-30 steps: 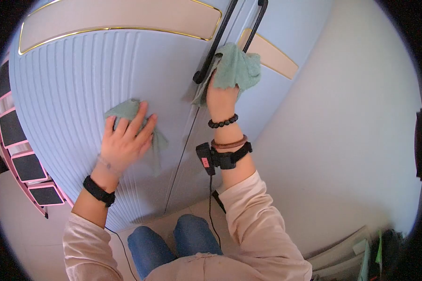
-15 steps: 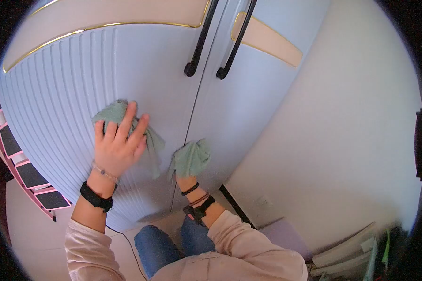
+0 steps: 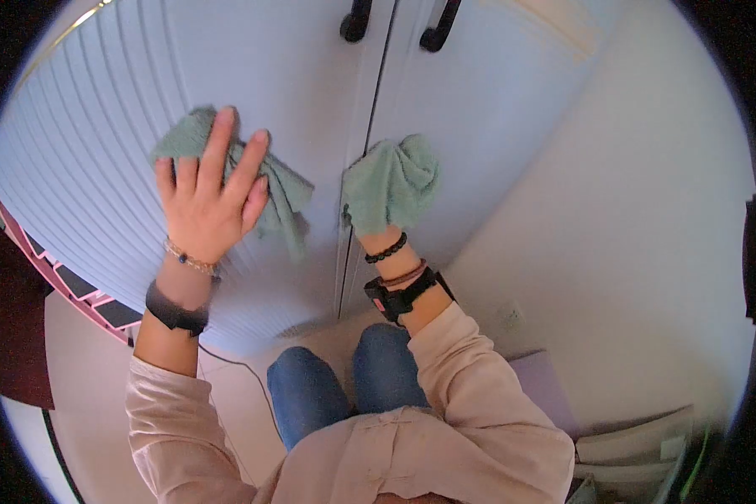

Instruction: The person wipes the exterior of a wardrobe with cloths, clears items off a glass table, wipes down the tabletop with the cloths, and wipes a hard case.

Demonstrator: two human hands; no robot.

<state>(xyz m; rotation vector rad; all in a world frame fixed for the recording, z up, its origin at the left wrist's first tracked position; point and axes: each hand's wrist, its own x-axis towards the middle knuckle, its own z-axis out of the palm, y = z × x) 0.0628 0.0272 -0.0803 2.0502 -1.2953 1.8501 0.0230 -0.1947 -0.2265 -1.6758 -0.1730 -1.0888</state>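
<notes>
My left hand (image 3: 208,193) lies with its fingers spread on a green cloth (image 3: 281,181), pressing it against the ribbed part of a pale blue cabinet door (image 3: 252,50). To the right, a second green cloth (image 3: 395,181) covers my right hand (image 3: 381,235) down to the wrist, at the gap between the two doors. The fingers of that hand are hidden under the cloth. Black handles, one on the left door (image 3: 355,23) and one on the right door (image 3: 439,29), are above the hands.
A white wall (image 3: 630,227) stands on the right. Pink-edged steps (image 3: 67,281) are at the left. A dark cable (image 3: 248,367) runs over the floor (image 3: 92,395) beside my knees. A lilac panel (image 3: 542,386) and stacked items (image 3: 634,445) are at the lower right.
The view has tilted down, so the handles sit higher. My right hand and its cloth have moved up and right relative to my left hand, which still presses its cloth on the door.
</notes>
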